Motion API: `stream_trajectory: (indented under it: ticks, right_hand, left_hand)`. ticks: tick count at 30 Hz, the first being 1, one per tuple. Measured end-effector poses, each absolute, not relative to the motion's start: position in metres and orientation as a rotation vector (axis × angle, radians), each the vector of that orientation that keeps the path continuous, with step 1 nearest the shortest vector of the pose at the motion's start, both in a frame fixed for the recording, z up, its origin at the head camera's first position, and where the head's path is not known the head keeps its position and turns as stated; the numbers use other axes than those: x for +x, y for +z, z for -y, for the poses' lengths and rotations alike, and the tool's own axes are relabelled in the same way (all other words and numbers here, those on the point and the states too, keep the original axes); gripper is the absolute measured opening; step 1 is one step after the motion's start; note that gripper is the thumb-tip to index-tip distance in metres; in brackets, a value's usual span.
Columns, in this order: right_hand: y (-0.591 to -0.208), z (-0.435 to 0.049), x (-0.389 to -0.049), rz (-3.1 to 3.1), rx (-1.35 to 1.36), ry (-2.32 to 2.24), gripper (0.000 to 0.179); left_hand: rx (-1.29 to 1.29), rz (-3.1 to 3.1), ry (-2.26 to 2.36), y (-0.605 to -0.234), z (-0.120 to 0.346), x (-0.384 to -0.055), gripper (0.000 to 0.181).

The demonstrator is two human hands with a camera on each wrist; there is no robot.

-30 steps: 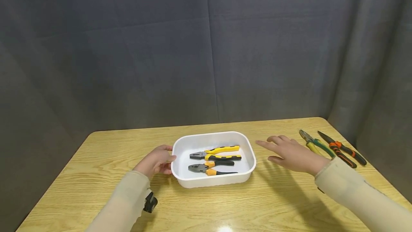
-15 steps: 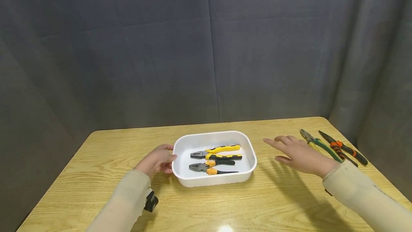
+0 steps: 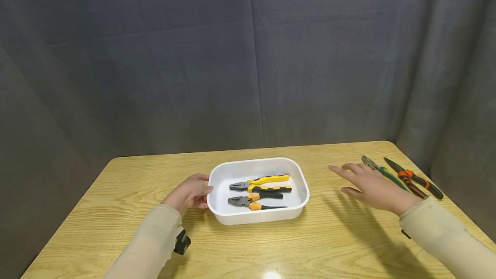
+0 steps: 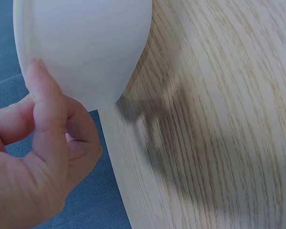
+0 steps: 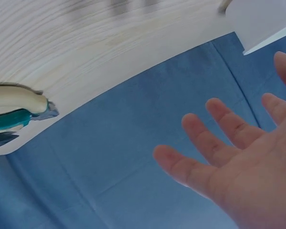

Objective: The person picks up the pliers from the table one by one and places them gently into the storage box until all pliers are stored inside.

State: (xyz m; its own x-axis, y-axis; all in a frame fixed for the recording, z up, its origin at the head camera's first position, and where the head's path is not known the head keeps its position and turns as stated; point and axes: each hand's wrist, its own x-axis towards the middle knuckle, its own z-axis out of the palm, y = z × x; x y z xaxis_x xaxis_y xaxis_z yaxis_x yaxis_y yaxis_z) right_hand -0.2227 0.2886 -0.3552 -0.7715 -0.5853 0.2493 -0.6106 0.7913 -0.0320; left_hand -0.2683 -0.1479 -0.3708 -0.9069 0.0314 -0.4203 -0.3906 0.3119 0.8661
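Note:
A white plastic tray [image 3: 255, 218] stands mid-table in the head view. Inside lie two pliers: the upper pair has yellow-and-black handles [image 3: 269, 179], the lower pair orange-and-black handles [image 3: 255, 206]. My left hand [image 3: 189, 193] pinches the tray's left end, thumb at the rim. The left wrist view shows that thumb [image 4: 45, 90] against the white wall. My right hand [image 3: 373, 186] hovers over the table right of the tray, fingers spread, holding nothing. Its forearm side is nearest the green-and-yellow pliers [image 3: 391, 176], whose handles it partly hides.
Orange-and-black long-nose pliers [image 3: 412, 178] lie beside the green pair at the table's right edge. Behind the wooden table [image 3: 116, 210] hangs a dark curtain [image 3: 186, 76], which also borders both sides.
My right hand has moved rightward, away from the tray and toward the pliers at the right, covering more of the green pair. The left hand and tray hardly shift.

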Motion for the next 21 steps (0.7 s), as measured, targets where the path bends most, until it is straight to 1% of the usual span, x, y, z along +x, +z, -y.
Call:
stream_trajectory:
  ticks: [8, 15, 21]
  right_hand:
    - [-0.356, -0.302, -0.22, 2.731, 0.893, 0.174, 0.063]
    - [-0.359, -0.312, -0.218, 2.8, 0.784, 0.201, 0.062]
    - [-0.364, -0.319, -0.219, 2.81, 0.751, 0.19, 0.061]
  left_hand:
    - [-0.331, -2.232, 1.621, -0.371, 0.148, -0.27, 0.038]
    - [-0.302, -2.222, 1.628, -0.368, 0.147, -0.266, 0.039]
    - [-0.304, -2.222, 1.621, -0.369, 0.148, -0.266, 0.04]
